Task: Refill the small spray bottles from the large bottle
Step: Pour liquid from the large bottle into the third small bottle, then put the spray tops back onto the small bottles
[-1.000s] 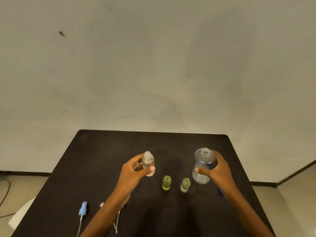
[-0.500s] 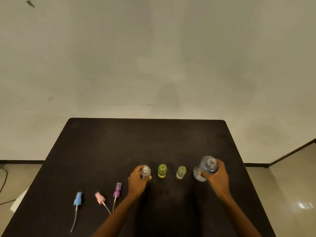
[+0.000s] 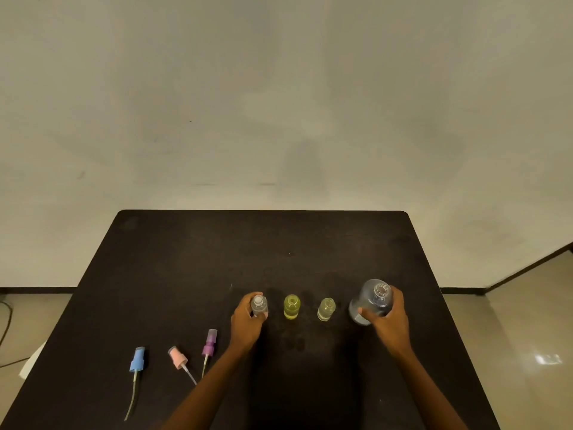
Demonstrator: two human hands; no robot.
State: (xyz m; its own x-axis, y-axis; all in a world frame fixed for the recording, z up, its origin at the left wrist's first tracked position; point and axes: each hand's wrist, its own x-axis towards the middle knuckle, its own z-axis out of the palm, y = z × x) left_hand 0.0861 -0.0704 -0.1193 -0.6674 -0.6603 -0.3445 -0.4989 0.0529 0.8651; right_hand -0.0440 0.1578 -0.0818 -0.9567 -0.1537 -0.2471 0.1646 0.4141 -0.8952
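Right grip (image 3: pixel 389 321) wraps the uncapped large bottle (image 3: pixel 372 301) at mid-body, set on the dark worktop (image 3: pixel 186 274); left grip (image 3: pixel 246 321) holds a small clear bottle (image 3: pixel 259 305) at the row's other end. Both look like light, smooth, thin plastic: hold the waist firmly, without squeezing.

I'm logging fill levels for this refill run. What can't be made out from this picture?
Head view only:
Level in the clear small bottle: the left hand wraps it.
Base of the large bottle: the right hand covers its lower side, so contact with the table is unclear.
Tube end of the purple spray head: behind the left forearm.
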